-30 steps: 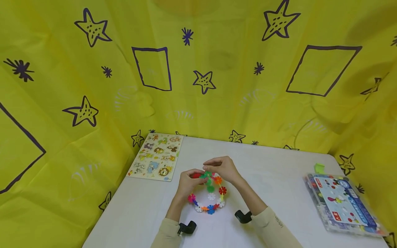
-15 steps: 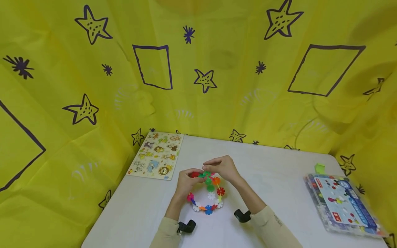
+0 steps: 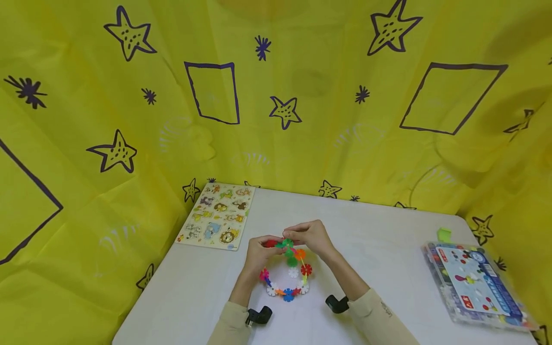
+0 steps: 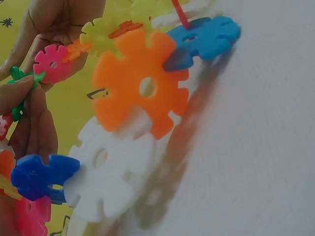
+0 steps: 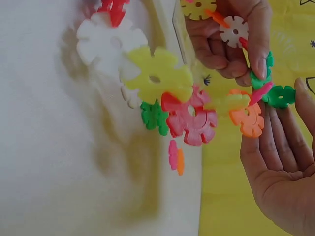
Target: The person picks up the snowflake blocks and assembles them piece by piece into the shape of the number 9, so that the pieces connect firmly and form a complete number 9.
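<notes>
A ring of linked, notched plastic snowflake discs point(image 3: 288, 294) in many colours hangs from my hands over the white table. At its far end my left hand point(image 3: 257, 256) pinches a green snowflake disc point(image 5: 262, 73) between thumb and fingers. My right hand point(image 3: 312, 238) meets it there, its thumb and fingers pinching the neighbouring green disc point(image 5: 281, 97). A pink disc and an orange disc point(image 5: 247, 119) join on beside these. In the left wrist view, a white disc point(image 4: 108, 169) and a large orange disc point(image 4: 147, 81) fill the foreground. Fingers partly hide the join.
A wooden animal puzzle board point(image 3: 217, 215) lies at the back left of the table. On the right rests a clear plastic box point(image 3: 478, 282) of small parts with a printed sheet, and a light green piece point(image 3: 444, 235) behind it. Yellow patterned cloth point(image 3: 284, 153) surrounds the table.
The ring's lower part has swung slightly left and down. My right hand has lowered a little, its fingertips closer to the green discs. My left hand stays nearly where it was.
</notes>
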Demonstrator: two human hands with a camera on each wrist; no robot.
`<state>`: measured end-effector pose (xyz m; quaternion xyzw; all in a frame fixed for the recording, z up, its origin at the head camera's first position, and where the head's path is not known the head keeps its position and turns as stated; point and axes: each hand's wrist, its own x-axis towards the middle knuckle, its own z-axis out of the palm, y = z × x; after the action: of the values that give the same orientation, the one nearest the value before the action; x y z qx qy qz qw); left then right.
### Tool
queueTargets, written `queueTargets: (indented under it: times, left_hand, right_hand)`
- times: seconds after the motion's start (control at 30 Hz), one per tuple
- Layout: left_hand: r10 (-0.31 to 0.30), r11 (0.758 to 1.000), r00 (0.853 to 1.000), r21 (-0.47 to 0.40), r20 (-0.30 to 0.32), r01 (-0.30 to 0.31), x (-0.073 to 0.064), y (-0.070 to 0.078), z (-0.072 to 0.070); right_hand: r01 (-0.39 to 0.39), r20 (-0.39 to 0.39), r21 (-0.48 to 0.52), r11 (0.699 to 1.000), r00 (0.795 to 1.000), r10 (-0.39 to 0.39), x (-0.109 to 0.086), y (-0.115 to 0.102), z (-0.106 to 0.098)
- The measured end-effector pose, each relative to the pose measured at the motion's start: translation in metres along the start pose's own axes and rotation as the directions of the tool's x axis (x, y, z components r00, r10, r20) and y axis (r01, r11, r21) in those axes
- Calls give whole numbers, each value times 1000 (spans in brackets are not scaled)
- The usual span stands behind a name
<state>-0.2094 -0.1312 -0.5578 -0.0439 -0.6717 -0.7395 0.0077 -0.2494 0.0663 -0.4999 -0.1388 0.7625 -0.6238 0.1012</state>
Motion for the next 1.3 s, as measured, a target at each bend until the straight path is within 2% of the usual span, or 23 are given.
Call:
queueTargets:
  times: [0.13,0.27,0.5,0.6,0.67,0.77,0.87,0.93,1.0,1.1,1.2,1.3]
  left_hand:
    - [1,1000,1000,22,1,-1,1,2,0]
    - [30,995,1000,99,10,-31,2,2,-1]
    - [27,966,992,252,122,-57,5,-1,-9]
    - [4,970,989,240,150,-40,6,0,-13]
    - [-15,979,988,201,154,-16,5,0,-15]
    - [-33,989,987,148,154,10,4,1,-16]
    - [-37,992,986,128,161,16,4,3,-16]
    - [-38,993,984,119,175,17,4,3,-16]
    - [-39,993,981,118,188,17,4,4,-15]
    - [-27,991,976,136,214,-3,5,3,-16]
    - [-10,990,970,140,244,-25,6,3,-16]
    - [-12,992,965,127,264,-22,6,2,-17]
  right_hand:
    - [-14,0,23,1000,1000,15,-1,3,1]
    - [11,-7,6,1000,1000,-11,-1,7,2]
    - [40,-24,26,999,999,-40,4,16,-2]
    - [39,-90,-92,995,995,-47,9,22,-5]
    - [13,-126,-241,970,991,-44,12,28,-6]
    - [-24,-132,-471,882,990,-44,15,37,-5]
    - [-13,-105,-576,817,993,-58,18,44,0]
    - [12,-94,-610,792,992,-87,20,47,3]
    - [28,-87,-627,779,991,-106,21,47,5]
    - [33,-80,-632,774,991,-108,24,46,7]
    - [13,-82,-617,787,993,-80,24,45,6]
    - [-2,-83,-587,810,995,-57,23,45,4]
